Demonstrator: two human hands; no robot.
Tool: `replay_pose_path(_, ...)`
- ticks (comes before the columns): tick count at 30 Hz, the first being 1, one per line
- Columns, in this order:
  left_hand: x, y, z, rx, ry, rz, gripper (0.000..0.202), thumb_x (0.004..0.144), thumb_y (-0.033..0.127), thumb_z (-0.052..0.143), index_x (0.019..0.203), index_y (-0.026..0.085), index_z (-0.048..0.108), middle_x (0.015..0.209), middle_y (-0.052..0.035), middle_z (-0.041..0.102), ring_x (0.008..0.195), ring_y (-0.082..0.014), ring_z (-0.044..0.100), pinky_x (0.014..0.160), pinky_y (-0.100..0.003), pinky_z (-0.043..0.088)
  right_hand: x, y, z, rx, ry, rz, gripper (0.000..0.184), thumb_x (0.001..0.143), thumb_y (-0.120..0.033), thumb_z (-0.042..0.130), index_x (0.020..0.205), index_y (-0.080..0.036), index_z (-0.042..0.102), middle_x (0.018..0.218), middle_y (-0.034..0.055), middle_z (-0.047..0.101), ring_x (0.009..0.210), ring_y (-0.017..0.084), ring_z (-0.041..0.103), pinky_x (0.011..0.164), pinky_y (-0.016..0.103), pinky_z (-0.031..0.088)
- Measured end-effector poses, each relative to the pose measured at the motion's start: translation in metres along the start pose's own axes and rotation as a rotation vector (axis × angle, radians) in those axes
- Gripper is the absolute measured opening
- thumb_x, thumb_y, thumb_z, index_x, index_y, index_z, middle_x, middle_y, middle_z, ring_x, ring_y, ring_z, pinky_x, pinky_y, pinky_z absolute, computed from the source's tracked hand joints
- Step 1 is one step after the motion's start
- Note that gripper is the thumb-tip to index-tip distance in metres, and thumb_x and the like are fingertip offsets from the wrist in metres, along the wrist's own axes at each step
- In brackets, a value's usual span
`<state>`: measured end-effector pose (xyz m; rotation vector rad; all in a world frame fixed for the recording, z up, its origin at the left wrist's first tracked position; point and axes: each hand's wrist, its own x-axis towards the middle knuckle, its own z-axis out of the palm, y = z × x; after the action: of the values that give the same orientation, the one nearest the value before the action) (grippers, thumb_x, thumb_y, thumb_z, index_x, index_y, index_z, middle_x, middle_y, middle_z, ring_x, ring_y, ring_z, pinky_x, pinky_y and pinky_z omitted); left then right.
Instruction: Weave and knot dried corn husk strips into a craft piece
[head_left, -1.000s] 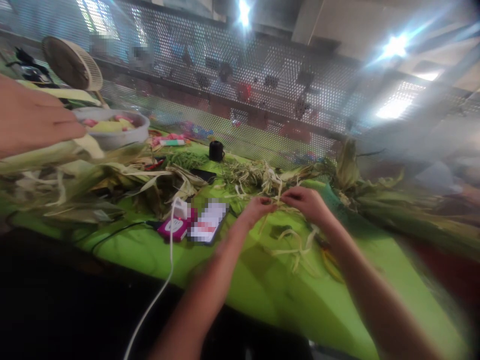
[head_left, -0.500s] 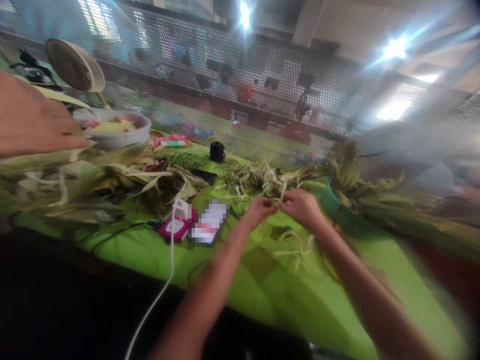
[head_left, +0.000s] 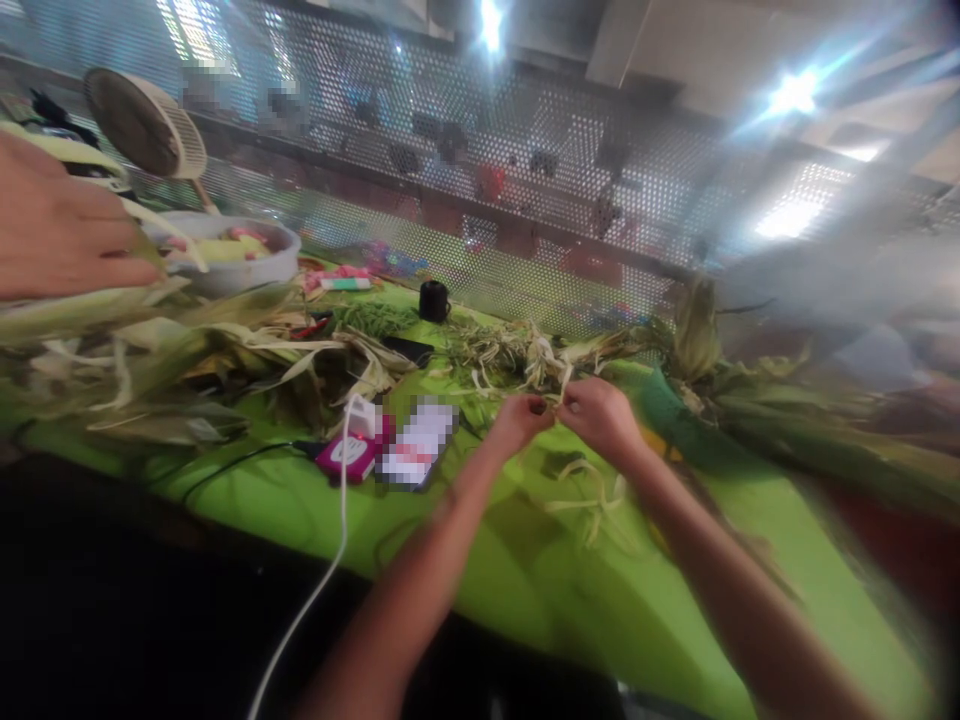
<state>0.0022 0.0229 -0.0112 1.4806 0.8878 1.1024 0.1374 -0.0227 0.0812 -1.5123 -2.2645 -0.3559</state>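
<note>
My left hand [head_left: 519,424] and my right hand [head_left: 598,415] meet over the green table [head_left: 555,590], fingertips pinched close together. Between them runs a thin pale strip of corn husk [head_left: 566,378], whose end sticks up by my right fingers; most of it is hidden by the fingers. Just beyond lies a heap of dried, shredded husk [head_left: 499,352]. Loose pale husk strips [head_left: 596,503] rest on the table below my right hand. A phone [head_left: 418,446] with a lit screen lies left of my left hand.
A magenta power box [head_left: 351,456] with a white plug and cable sits beside the phone. Husks [head_left: 187,350] pile up at left, under another person's hand [head_left: 67,225]. A white bowl [head_left: 277,262], a fan [head_left: 142,125] and a black cup-like object [head_left: 433,300] stand behind.
My two hands have barely shifted, still pinched together. At left, the other person's hand has moved slightly left and a pale husk strip now hangs in front of the bowl.
</note>
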Motion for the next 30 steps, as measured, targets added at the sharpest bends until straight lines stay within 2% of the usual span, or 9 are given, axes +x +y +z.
replay_pose_path(9,-0.004,0.006,-0.002,-0.064,-0.012,-0.041,0.036,0.065,0.047,0.068,0.061,0.013,0.056,0.054,0.0055,0.036,0.054,-0.0062,0.027,0.053,-0.025,0.018,-0.002,0.003,-0.007,0.223,-0.030,0.079,0.008,0.075,-0.021,0.061,0.068,-0.020,0.065,0.070,0.0014,0.065,0.067,0.015,0.057,0.062,0.024,0.036)
replay_pose_path(16,-0.004,0.003,-0.001,-0.183,-0.057,-0.059,0.037,0.062,0.045,0.075,0.068,0.011,0.063,0.059,0.0041,0.044,0.057,-0.0069,0.033,0.056,-0.023,0.025,-0.002,0.010,-0.006,0.341,-0.112,0.151,0.014,0.079,-0.030,0.064,0.073,-0.019,0.070,0.069,-0.0001,0.068,0.066,0.015,0.060,0.061,0.023,0.037)
replay_pose_path(23,-0.004,0.001,-0.001,-0.261,-0.103,-0.076,0.038,0.060,0.044,0.079,0.072,0.010,0.065,0.062,0.0028,0.051,0.061,-0.0079,0.041,0.061,-0.024,0.031,-0.002,0.020,-0.008,0.420,-0.162,0.076,0.018,0.083,-0.032,0.060,0.073,-0.019,0.067,0.069,-0.0009,0.066,0.065,0.014,0.057,0.062,0.023,0.038)
replay_pose_path(30,-0.005,0.004,-0.001,-0.289,-0.113,-0.103,0.045,0.056,0.049,0.081,0.073,0.010,0.064,0.064,0.0028,0.052,0.061,-0.0080,0.042,0.062,-0.024,0.031,-0.001,0.026,-0.006,0.495,-0.212,0.076,0.018,0.084,-0.033,0.061,0.075,-0.018,0.067,0.067,-0.0017,0.062,0.066,0.014,0.054,0.061,0.023,0.037)
